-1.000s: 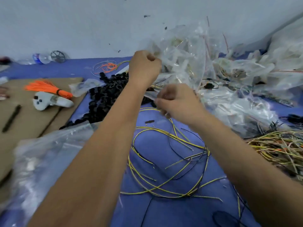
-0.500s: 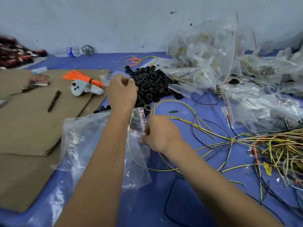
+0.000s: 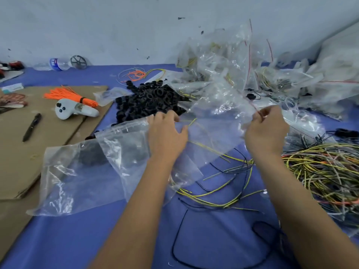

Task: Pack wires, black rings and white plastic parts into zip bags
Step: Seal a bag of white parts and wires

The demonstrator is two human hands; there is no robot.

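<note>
Where the brown cardboard sheet [image 3: 38,152] covers the left part of the blue surface [image 3: 68,239], a black pen [image 3: 32,127], a white controller [image 3: 74,110] and an orange bundle [image 3: 71,96] rest on it. Just right of the cardboard, a large clear bag [image 3: 81,175] lies flat. Behind it, the black rings [image 3: 149,101] form a heap. The left hand [image 3: 167,136] holds one edge of a clear zip bag [image 3: 213,129], fingers curled on the film. The right hand [image 3: 266,133] pinches the opposite edge, keeping the zip bag stretched above loose yellow and black wires [image 3: 223,191]. Behind the hands, a pile of bags [image 3: 242,74] leans against the wall. At far right, a wire tangle [image 3: 320,171] lies on the surface.
</note>
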